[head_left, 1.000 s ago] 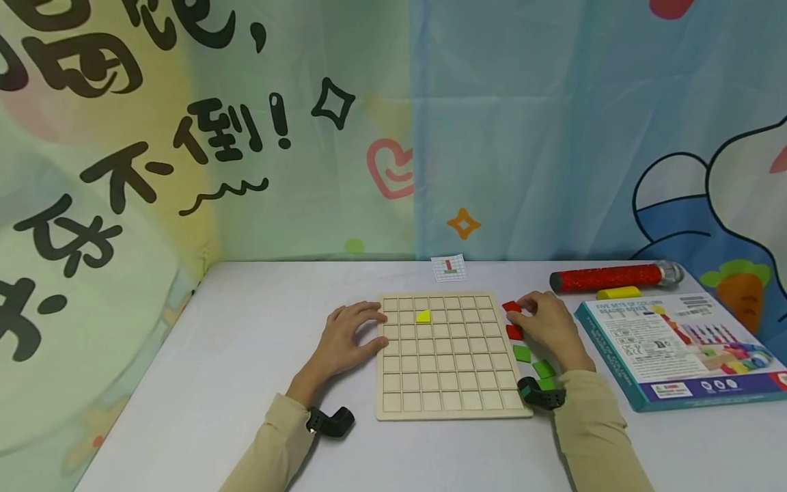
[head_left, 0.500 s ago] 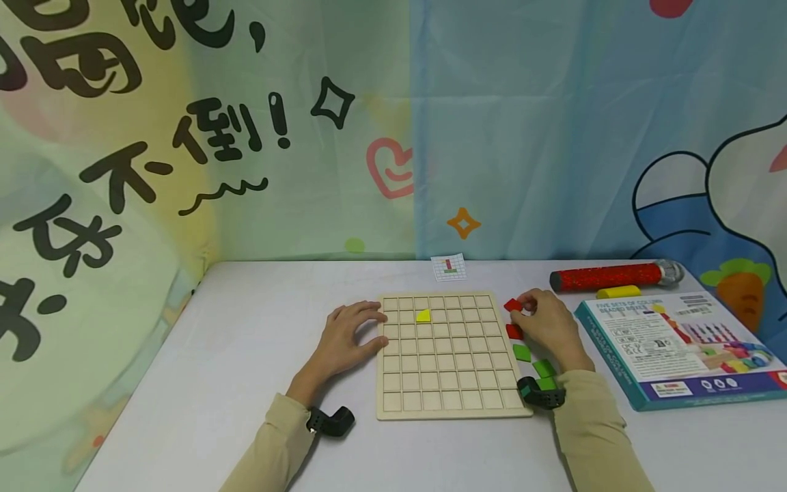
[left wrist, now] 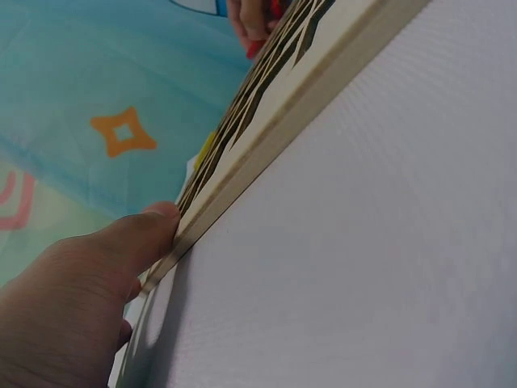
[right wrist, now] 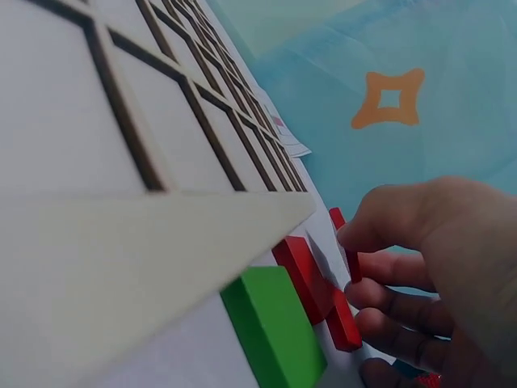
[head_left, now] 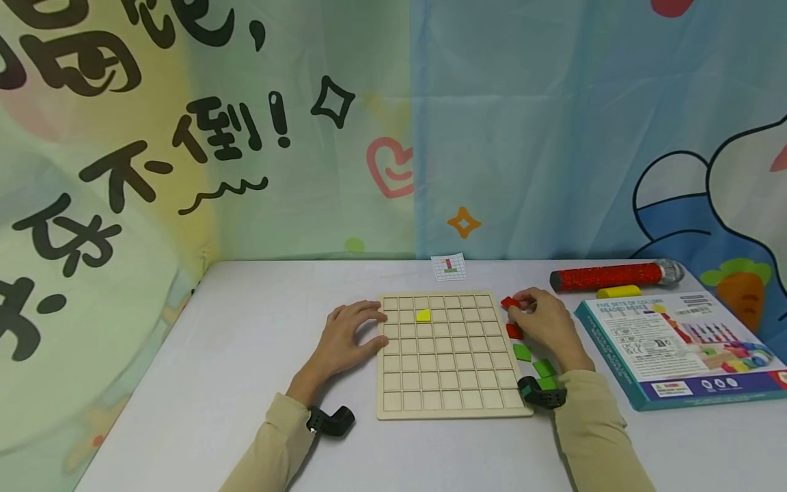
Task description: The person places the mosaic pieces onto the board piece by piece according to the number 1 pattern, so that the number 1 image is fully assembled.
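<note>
A wooden grid board (head_left: 455,400) lies flat on the table, with one yellow tile (head_left: 423,315) in an upper cell. My left hand (head_left: 350,339) touches the board's left edge with thumb and fingertips, the fingers relaxed; the left wrist view has the thumb (left wrist: 133,238) against that edge. Beyond the board's upper right side, my right hand (head_left: 547,324) pinches a red tile (right wrist: 346,242) between thumb and index finger, tilted off the table. Two more red tiles (right wrist: 303,275) lie under that hand in the right wrist view. Several green tiles (head_left: 522,352) sit along the board's right side.
A small pattern card (head_left: 449,267) lies behind the board. To the right is a boxed set (head_left: 682,348), with a yellow cylinder (head_left: 618,292) and a red glittery tube (head_left: 609,277) behind it. A printed curtain (head_left: 504,137) hangs at the table's back.
My right hand has shifted very slightly away from me and left, and the red tile at its fingertips has changed angle. The left hand and board have stayed put.
</note>
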Action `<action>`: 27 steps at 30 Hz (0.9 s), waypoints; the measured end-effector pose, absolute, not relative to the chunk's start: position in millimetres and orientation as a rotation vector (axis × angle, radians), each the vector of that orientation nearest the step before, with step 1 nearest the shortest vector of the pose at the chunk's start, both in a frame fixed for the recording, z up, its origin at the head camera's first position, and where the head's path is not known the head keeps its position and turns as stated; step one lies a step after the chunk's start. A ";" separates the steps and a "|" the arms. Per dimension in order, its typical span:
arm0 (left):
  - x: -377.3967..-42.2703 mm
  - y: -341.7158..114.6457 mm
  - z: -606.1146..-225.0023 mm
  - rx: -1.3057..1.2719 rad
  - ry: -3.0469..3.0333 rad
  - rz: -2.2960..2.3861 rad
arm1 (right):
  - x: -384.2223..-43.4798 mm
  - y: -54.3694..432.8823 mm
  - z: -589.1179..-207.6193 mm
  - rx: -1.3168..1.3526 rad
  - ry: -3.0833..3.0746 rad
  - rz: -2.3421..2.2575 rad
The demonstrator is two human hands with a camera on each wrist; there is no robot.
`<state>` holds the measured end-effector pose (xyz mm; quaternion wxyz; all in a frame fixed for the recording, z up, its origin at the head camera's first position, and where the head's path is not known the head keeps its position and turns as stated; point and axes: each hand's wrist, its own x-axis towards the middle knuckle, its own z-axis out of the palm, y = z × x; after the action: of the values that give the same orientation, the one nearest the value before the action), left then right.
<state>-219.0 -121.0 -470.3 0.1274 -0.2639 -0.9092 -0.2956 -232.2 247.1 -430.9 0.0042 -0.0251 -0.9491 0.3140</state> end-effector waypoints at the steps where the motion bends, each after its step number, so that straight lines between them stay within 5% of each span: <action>1: -219.2 -120.9 -470.4 -0.769 -2.645 -0.860 | -232.2 246.6 -430.7 -0.069 -2.974 0.986; 27: -218.4 -121.0 -469.0 -0.765 -2.649 -0.862 | -233.3 216.8 -429.5 0.229 -2.924 1.011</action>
<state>-218.4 -121.0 -469.0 0.1260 -0.2626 -0.9097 -0.2959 -233.3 216.8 -429.5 0.0196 0.0740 -0.9423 0.3258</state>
